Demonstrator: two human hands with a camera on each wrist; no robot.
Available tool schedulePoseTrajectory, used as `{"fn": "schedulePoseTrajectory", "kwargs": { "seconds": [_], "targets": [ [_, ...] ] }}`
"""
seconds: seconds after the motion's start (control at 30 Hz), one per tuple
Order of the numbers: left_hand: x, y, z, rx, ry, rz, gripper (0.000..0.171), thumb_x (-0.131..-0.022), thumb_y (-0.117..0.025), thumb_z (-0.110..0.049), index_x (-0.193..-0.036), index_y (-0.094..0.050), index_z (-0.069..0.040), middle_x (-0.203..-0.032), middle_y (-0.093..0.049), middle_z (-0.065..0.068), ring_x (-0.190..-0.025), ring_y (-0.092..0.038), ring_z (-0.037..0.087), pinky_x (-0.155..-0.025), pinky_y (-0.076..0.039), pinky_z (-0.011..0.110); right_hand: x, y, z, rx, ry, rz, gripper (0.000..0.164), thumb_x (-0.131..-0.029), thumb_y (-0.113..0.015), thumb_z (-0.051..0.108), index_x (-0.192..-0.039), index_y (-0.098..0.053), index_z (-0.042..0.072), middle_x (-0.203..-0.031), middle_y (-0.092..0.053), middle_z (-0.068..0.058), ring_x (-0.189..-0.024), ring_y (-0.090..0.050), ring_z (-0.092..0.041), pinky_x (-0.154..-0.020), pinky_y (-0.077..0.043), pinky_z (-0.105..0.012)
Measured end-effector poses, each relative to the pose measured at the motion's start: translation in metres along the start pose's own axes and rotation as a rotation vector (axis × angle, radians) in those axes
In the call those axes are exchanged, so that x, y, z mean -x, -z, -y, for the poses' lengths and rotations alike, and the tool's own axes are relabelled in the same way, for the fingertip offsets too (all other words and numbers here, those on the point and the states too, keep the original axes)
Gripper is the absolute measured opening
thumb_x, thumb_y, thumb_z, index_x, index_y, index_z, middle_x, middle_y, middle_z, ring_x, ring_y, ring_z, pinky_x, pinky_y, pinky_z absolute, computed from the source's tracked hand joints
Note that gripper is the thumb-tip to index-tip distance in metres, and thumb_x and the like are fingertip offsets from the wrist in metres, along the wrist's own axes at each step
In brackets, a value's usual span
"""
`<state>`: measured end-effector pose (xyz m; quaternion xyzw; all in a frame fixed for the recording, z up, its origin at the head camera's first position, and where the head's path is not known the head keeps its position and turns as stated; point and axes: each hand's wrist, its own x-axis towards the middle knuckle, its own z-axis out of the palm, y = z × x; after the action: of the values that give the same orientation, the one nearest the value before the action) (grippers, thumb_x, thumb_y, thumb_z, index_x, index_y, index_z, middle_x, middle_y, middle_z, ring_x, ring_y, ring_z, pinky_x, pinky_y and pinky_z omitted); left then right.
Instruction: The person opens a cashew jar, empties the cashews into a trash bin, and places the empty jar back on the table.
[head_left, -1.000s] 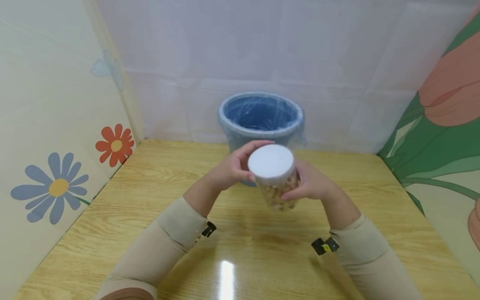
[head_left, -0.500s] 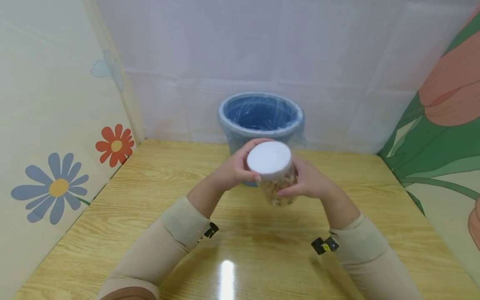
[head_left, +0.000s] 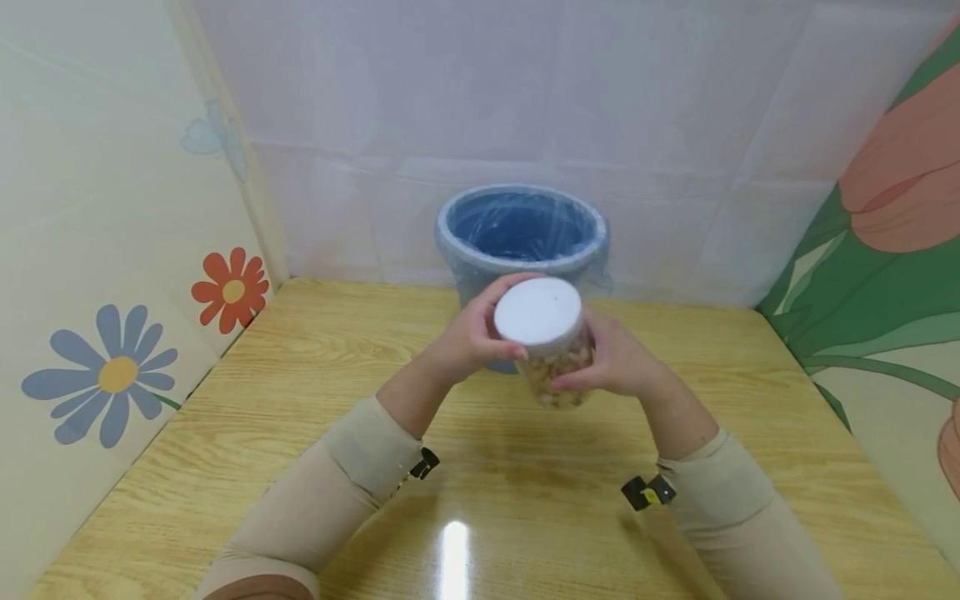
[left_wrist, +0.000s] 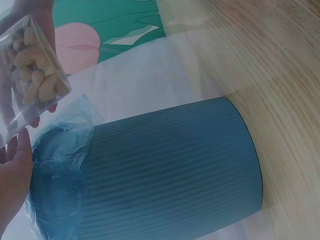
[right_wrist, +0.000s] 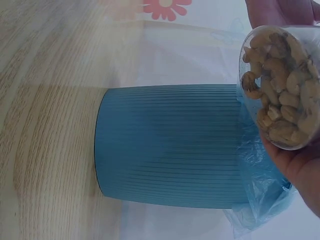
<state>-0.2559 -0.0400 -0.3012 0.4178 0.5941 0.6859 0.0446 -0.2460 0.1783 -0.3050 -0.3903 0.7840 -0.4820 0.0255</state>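
Between both hands, a clear plastic jar (head_left: 553, 367) of cashew nuts (right_wrist: 282, 92) is held up off the table, slightly tilted. Its round white lid (head_left: 538, 312) is on. My left hand (head_left: 468, 337) grips the lid at its left edge, the thumb along the near side. Around the jar's body on the right, my right hand (head_left: 618, 358) holds with its thumb across the front. Some fingers of both hands are hidden behind the jar. A blue ribbed bin (left_wrist: 170, 170) stands just beyond the hands.
A clear plastic bag (right_wrist: 260, 180) lines the bin and folds over its rim. Wood-grain table (head_left: 337, 333) lies below, with a white sheet (head_left: 420, 100) behind. Flower-patterned panels stand left and right. Each wrist carries a small black camera mount (head_left: 648, 492).
The jar has shifted slightly left and up, away from me. My left hand moved a little with it, its thumb further across the lid's edge. The bin stays put.
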Motion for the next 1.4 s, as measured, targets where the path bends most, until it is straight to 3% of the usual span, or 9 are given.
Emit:
{"fn": "schedulePoseTrajectory", "kwargs": {
  "seconds": [0.23,0.43,0.73,1.0,1.1,1.23,1.33,1.4],
  "targets": [
    [0.0,0.002,-0.004,0.006,-0.043,-0.037,0.112,-0.055,-0.08,-0.053,-0.137,-0.028,0.003,-0.132,-0.038,0.022,-0.113,-0.046,0.028,-0.097,-0.043,0.041,-0.002,-0.003,0.009,0.028,0.014,0.014,0.087,-0.061,-0.083,0.005,-0.135,-0.036,0.006,-0.124,-0.05,-0.009,-0.113,-0.049,-0.023,-0.098,-0.04,-0.041],
    [0.001,0.005,-0.007,0.029,-0.037,-0.026,0.112,-0.055,-0.081,-0.051,-0.138,-0.027,0.002,-0.132,-0.038,0.021,-0.114,-0.045,0.028,-0.098,-0.042,0.04,0.0,-0.003,0.026,0.01,0.002,0.009,0.086,-0.061,-0.081,-0.001,-0.134,-0.034,-0.002,-0.122,-0.051,-0.016,-0.111,-0.049,-0.029,-0.098,-0.04,-0.044],
    [0.005,0.008,-0.006,0.025,-0.003,-0.052,0.115,-0.054,-0.082,-0.05,-0.137,-0.026,0.005,-0.133,-0.035,0.024,-0.11,-0.047,0.024,-0.093,-0.046,0.031,0.008,0.008,-0.003,0.019,-0.052,-0.053,0.091,-0.063,-0.083,0.008,-0.138,-0.032,0.009,-0.121,-0.052,-0.012,-0.108,-0.051,-0.025,-0.092,-0.045,-0.041],
    [0.012,0.01,-0.004,-0.01,0.05,-0.065,0.116,-0.053,-0.082,-0.053,-0.138,-0.027,0.004,-0.135,-0.034,0.024,-0.113,-0.045,0.031,-0.09,-0.048,0.031,0.014,0.022,-0.01,-0.092,-0.055,-0.098,0.082,-0.067,-0.075,-0.002,-0.136,-0.032,0.009,-0.123,-0.048,-0.019,-0.102,-0.054,-0.029,-0.081,-0.053,-0.039],
    [0.014,0.011,-0.002,-0.017,0.053,-0.064,0.114,-0.053,-0.082,-0.052,-0.137,-0.028,0.003,-0.134,-0.035,0.023,-0.114,-0.045,0.031,-0.092,-0.047,0.033,0.017,0.028,-0.011,-0.077,-0.053,-0.131,0.082,-0.067,-0.074,-0.005,-0.137,-0.032,0.008,-0.125,-0.047,-0.02,-0.092,-0.058,-0.024,-0.069,-0.056,-0.035],
    [0.016,0.012,0.0,-0.01,0.061,-0.061,0.114,-0.053,-0.082,-0.052,-0.137,-0.028,0.003,-0.134,-0.036,0.022,-0.113,-0.046,0.03,-0.093,-0.046,0.034,0.02,0.032,-0.008,-0.046,-0.044,-0.168,0.083,-0.067,-0.071,-0.01,-0.137,-0.028,0.001,-0.125,-0.045,-0.025,-0.064,-0.057,-0.015,-0.048,-0.053,-0.031],
    [0.018,0.012,0.001,-0.002,0.075,-0.057,0.113,-0.054,-0.082,-0.052,-0.138,-0.028,0.002,-0.133,-0.035,0.022,-0.112,-0.046,0.03,-0.092,-0.047,0.034,0.022,0.036,-0.012,-0.037,-0.018,-0.192,0.081,-0.068,-0.07,-0.012,-0.136,-0.027,-0.002,-0.124,-0.044,-0.028,-0.05,-0.051,-0.01,-0.042,-0.049,-0.027],
    [0.02,0.011,0.002,0.001,0.085,-0.057,0.112,-0.055,-0.082,-0.051,-0.138,-0.028,0.002,-0.133,-0.035,0.023,-0.111,-0.047,0.029,-0.091,-0.048,0.033,0.024,0.038,-0.014,-0.029,-0.007,-0.212,0.08,-0.069,-0.069,-0.013,-0.136,-0.027,-0.001,-0.124,-0.045,-0.028,-0.05,-0.05,-0.008,-0.041,-0.048,-0.026]
  ]
}}
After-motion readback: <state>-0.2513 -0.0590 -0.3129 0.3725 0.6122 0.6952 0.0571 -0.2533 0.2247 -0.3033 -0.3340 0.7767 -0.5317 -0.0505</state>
